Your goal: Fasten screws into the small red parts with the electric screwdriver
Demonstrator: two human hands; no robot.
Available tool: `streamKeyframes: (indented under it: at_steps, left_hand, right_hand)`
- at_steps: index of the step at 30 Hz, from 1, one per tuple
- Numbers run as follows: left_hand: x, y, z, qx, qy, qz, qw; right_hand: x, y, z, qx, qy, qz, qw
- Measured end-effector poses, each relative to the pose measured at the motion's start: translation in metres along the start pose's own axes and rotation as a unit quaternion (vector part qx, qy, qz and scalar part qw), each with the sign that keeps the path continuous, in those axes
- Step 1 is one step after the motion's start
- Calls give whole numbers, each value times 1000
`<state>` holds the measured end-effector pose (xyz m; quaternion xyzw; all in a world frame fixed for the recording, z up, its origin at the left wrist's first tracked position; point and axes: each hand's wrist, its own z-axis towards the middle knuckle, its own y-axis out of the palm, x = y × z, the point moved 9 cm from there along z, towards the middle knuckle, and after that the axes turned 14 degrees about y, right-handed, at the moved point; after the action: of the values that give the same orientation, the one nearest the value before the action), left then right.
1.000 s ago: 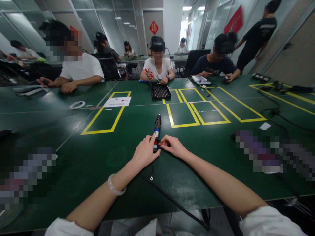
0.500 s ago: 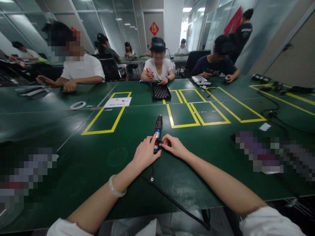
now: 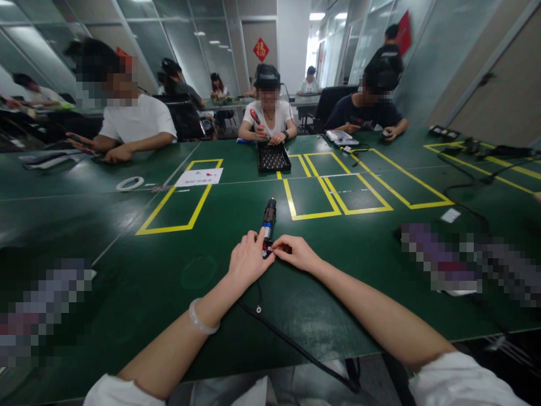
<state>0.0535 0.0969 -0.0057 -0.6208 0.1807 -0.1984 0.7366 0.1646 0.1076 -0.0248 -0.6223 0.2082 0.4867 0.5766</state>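
Because the wide green table point(image 3: 139, 282) fills almost the whole view, every place here is given from the black cylindrical tool point(image 3: 269, 217) that lies on it, straight ahead of the person. Beyond the tool, at the far edge, 3 co-workers sit, busy with their own hands. To the left and right of the tool are yellow tape rectangles point(image 3: 164, 229); the tool lies on the bare green between them. Directly beyond the tool stands a black parts tray point(image 3: 274, 158). Nearer than the tool, a black cable point(image 3: 296, 345) runs between the forearms to the near edge. Beyond the tool, to the left, lies a white paper sheet point(image 3: 199, 177).

The left hand point(image 3: 247, 262) and the right hand point(image 3: 298, 254) meet at the near end of the tool, equally close. The left fingers are curled against its left side. The right thumb and forefinger are closed in a pinch on a small red part at its right side. The long axis points away from the person, toward the tray, so the far end is free. Nothing stands between the 2 hands and the tool.
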Motion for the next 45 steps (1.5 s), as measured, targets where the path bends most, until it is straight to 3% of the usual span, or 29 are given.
streamKeyframes:
  at_steps: [7, 12, 16, 25, 30, 35, 40, 45]
  left_hand:
    - [-15, -2, -3, -6, 3, 15, 1000]
    - [-48, -3, -7, -21, -22, 39, 999]
    - [-98, -2, -18, -31, -72, 34, 996]
    - [-237, 3, -69, -89, -221, 14, 971]
    - [-291, -4, -105, -129, -307, 44, 942]
    - [-306, -11, -125, -130, -334, 75, 930]
    - [-285, -27, -114, -49, -272, 130, 952]
    - [-281, -29, -112, -39, -283, 127, 950]
  right_hand:
    - [-1, 3, 0, -12, -21, 2, 1000]
    - [4, 4, 1, -23, -14, 12, 1000]
    - [4, 4, 0, -24, -12, 7, 1000]
    - [-2, 1, 0, -19, -20, -15, 999]
    - [-1, 3, 0, -18, -22, -33, 999]
    - [-1, 4, 0, -18, -27, -36, 999]
    - [-2, 3, -1, -21, -22, -41, 999]
    - [-4, 3, -1, -24, -22, -45, 998]
